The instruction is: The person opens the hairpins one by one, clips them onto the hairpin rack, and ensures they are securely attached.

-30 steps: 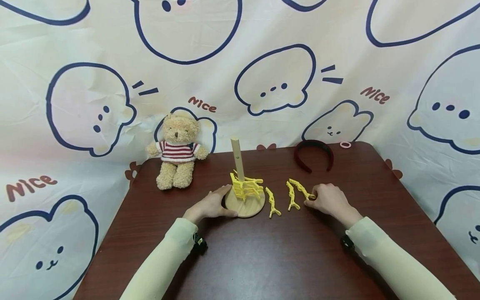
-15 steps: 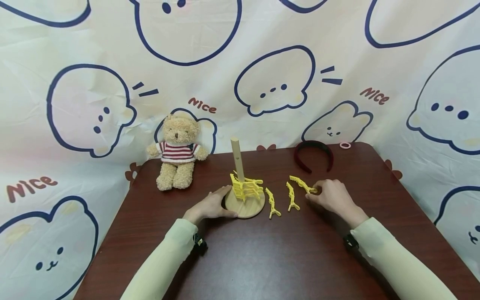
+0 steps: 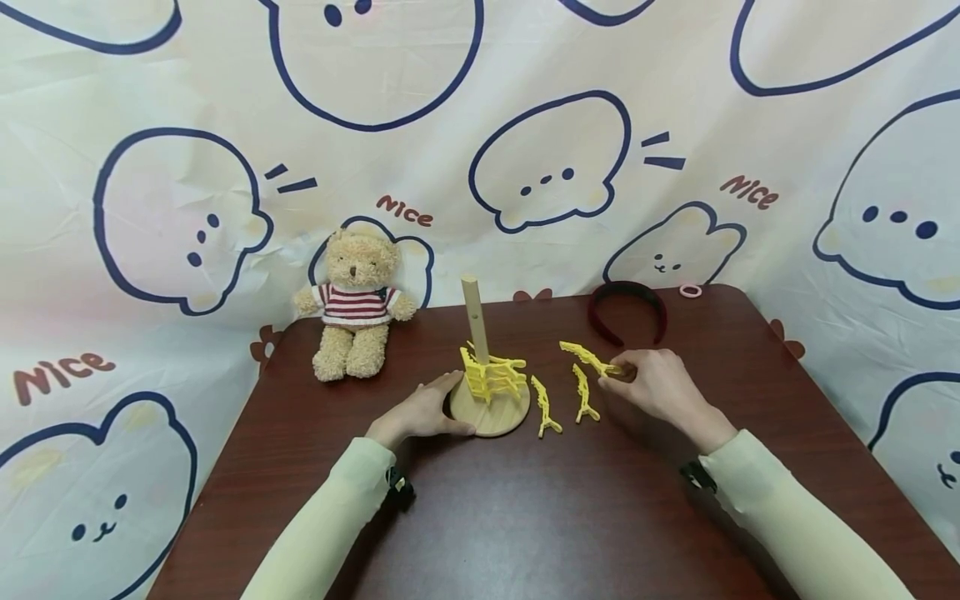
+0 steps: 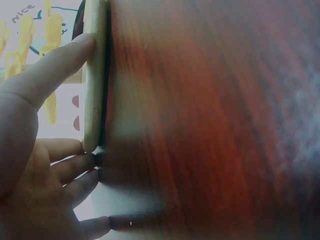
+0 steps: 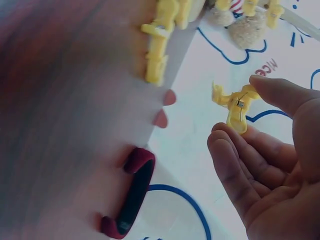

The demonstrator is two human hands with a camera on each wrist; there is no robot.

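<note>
while the left hand grips a round-based wooden stand just below the frame's centre, the right hand, right of centre, pinches a yellow alligator hair clip between thumb and fingers, near two similar clips on the tabletop.

The clip in your right hand looks like smooth plastic. The stand at your left hand looks like matt wood.

right hand pinching a yellow clip, another clip on a brown tabletop, dark red headband
</note>
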